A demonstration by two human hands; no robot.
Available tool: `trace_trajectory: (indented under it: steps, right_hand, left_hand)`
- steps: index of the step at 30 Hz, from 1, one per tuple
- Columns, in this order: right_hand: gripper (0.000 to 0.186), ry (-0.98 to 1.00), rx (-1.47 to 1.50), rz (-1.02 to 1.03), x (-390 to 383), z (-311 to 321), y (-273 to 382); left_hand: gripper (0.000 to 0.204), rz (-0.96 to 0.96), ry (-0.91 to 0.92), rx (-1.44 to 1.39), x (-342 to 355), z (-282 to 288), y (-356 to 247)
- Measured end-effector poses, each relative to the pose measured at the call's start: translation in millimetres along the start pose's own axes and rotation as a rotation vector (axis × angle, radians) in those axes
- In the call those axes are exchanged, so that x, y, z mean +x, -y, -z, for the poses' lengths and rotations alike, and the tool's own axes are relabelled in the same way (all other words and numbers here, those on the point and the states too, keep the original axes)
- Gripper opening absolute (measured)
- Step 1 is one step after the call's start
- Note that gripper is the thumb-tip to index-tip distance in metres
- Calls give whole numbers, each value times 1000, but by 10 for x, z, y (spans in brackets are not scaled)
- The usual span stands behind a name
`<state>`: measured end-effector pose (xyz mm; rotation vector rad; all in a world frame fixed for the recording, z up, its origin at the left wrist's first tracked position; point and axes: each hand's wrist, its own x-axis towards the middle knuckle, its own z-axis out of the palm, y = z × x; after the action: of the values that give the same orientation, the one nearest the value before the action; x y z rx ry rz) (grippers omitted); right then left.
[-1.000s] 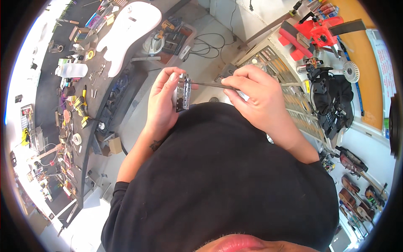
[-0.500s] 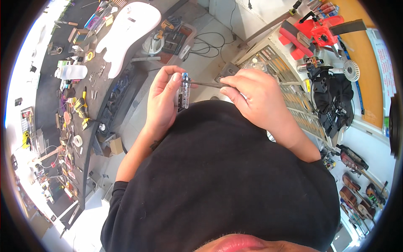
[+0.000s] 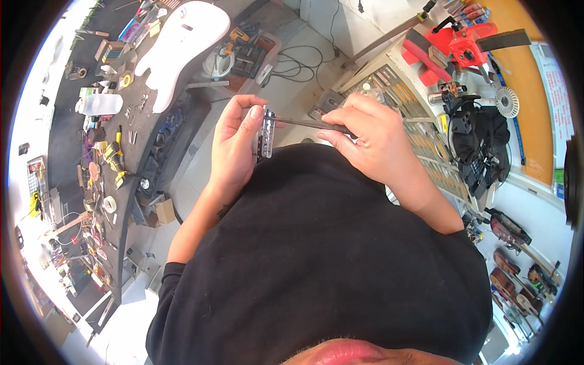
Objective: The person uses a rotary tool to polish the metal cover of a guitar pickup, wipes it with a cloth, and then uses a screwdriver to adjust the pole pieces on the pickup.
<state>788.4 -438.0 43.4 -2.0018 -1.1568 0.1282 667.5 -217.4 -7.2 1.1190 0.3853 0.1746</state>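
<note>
The left hand [image 3: 234, 143] grips a small metal bridge [image 3: 264, 134] in front of the black shirt [image 3: 316, 255], thumb pressed on its upper end; its long axis runs up and down in the view. The right hand [image 3: 371, 140] is clenched around a screwdriver [image 3: 307, 125], whose shaft lies crosswise, tip pointing left and meeting the bridge's upper part. Well left of the bridge, a white guitar body [image 3: 179, 45] lies on the dark surface [image 3: 67, 146] among scattered tools.
</note>
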Motion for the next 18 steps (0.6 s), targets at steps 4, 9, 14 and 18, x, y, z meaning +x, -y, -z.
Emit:
trace_trajectory:
  steps: [4,9,14,18]
  right_hand:
    - [17,46,39,-14,-10,-17,-13]
    - [18,93,23,-18,-24,-49,-67]
    - [19,16,120,-121,35,-27,63]
    - [20,64,22,-59,4,-14,11]
  left_hand:
    - [19,19,-1,65,-27,-20,-29]
    - [20,-9,2,116,-48,-24,-26]
    - [20,7,9,129,-54,-3,0]
    - [23,-31,18,118,-38,32,6]
